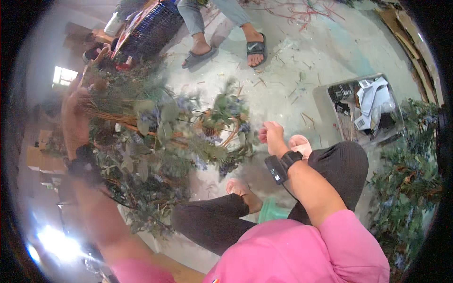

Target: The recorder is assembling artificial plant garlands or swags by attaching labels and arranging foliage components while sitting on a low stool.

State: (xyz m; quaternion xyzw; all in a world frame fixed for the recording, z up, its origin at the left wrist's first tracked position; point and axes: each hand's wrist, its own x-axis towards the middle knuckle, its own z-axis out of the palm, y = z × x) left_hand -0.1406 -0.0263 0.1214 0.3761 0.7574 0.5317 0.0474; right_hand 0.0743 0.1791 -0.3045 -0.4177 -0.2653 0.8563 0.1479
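Observation:
My left hand (79, 101), smeared by motion, is stretched far out at the left, beside the stem ends of a leafy artificial garland (165, 134). Its fingers do not show clearly. The garland has green leaves, pine-like needles, brown twigs and small blue-violet flowers, and part of it is blurred. At its right end the twigs curve into a loop. Just right of that loop, my right hand (271, 133) hangs over the floor with its fingers curled in. Whatever may be in those fingers is hidden. A dark device is strapped to my right wrist.
A plastic bin (367, 111) with papers and black packets stands at the right. More greenery (408, 188) is heaped along the right edge. A blue basket (150, 30) stands at the far left, near another person's sandalled feet (200, 54). Twig scraps litter the floor; a green stool (273, 211) is beneath me.

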